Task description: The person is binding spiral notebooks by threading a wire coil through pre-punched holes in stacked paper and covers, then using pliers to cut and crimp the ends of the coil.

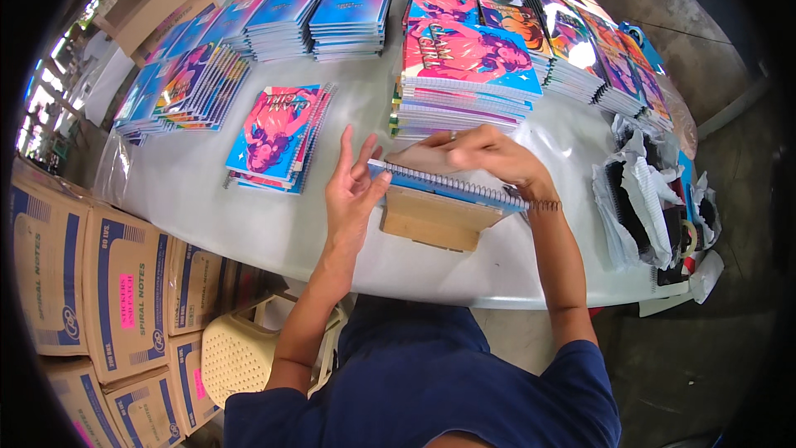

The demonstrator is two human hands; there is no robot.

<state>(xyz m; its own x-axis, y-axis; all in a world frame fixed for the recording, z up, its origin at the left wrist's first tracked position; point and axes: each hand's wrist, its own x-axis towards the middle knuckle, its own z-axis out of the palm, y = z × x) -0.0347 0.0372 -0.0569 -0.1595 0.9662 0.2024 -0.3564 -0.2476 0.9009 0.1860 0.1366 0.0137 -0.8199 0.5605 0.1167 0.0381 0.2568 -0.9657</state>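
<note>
**Spiral notebook between your two hands**

The spiral notebook (pixel 464 188) sits at the clock's centre, tilted above the desk (pixel 332 241), coil edge toward you. Your left hand (pixel 358 187) grips its 9 o'clock end, thumb on the coil edge, the upper fingers spread and raised. Your right hand (pixel 493 156) bends its fingers over the pale pages at 1 o'clock; whether they pinch a sheet, you cannot tell. A brown cardboard piece (pixel 431 220) shows just below the notebook, at 6 o'clock.

As for writing, the tall stack (pixel 468 58) at 12 o'clock has large pale title lettering on its pink-and-blue cover, and so does the small stack (pixel 274 133) between 9 and 10. The blue-backed notebooks (pixel 348 8) at 11 carry print too small to make out. Near 8 o'clock, a carton (pixel 104 336) bears dark print, blue bands and a bright pink label (pixel 127 300).
</note>
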